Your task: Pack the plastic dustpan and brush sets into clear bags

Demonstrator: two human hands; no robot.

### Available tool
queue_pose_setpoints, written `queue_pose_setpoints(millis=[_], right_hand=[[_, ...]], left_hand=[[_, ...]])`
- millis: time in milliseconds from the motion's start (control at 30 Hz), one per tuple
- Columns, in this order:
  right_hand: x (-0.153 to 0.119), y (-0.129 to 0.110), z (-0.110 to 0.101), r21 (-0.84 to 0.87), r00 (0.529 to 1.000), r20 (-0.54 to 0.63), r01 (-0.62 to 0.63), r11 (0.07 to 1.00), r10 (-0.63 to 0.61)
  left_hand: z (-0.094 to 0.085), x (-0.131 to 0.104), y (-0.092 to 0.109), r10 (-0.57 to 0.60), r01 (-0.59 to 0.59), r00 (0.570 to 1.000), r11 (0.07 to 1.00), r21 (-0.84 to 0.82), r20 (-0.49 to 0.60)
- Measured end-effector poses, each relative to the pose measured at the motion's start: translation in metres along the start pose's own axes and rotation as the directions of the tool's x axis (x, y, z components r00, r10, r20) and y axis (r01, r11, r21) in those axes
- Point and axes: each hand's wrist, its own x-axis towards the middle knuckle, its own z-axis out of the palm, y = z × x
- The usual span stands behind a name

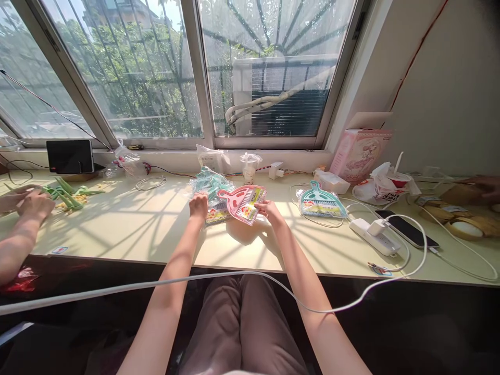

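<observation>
A pink dustpan-and-brush set (pixel 237 201) with a yellow label is tilted above the table, its right edge pinched by my right hand (pixel 269 209). My left hand (pixel 199 205) is closed at the front of a pile of teal packaged sets (pixel 213 183), left of the pink one; what its fingers grip is too small to make out. Another teal set (pixel 321 201) in clear wrap lies flat to the right, apart from both hands.
On the right are a power strip (pixel 374 237), a phone (pixel 407 229), looping white cables and a pink box (pixel 361 151). A cup (pixel 249 167) stands behind. At left, another person's hands (pixel 33 200) are beside green leaves (pixel 68 195). A white cable crosses over my forearms.
</observation>
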Motion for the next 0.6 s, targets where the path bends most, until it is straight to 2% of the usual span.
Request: queue_pose_setpoints(millis=[67,133,233,400,467,600], right_hand=[[-0.003,-0.002,0.004,-0.011,1.000,0.008,-0.007,1.000,0.007],[-0.004,-0.004,0.007,-0.008,0.999,0.036,-0.008,1.000,0.008],[-0.005,-0.008,0.011,0.006,0.997,0.083,0.004,1.000,-0.004],[-0.004,-0.010,0.019,0.060,0.994,0.103,0.020,0.998,-0.026],[-0.003,-0.007,0.023,0.098,0.996,0.077,0.030,0.995,-0.037],[0.002,0.001,0.029,0.198,0.995,-0.065,0.082,0.977,-0.070]], left_hand=[[-0.003,-0.001,0.002,0.028,-0.028,1.000,0.997,0.069,-0.007],[-0.007,-0.003,0.008,0.103,-0.097,0.993,0.990,0.097,-0.057],[-0.012,-0.006,0.022,0.216,-0.206,0.965,0.976,0.075,-0.152],[-0.015,-0.013,0.051,0.283,-0.283,0.934,0.958,0.032,-0.218],[-0.012,-0.016,0.060,0.332,-0.337,0.916,0.941,0.020,-0.226],[-0.002,-0.021,0.070,0.421,-0.441,0.874,0.897,-0.029,-0.241]])
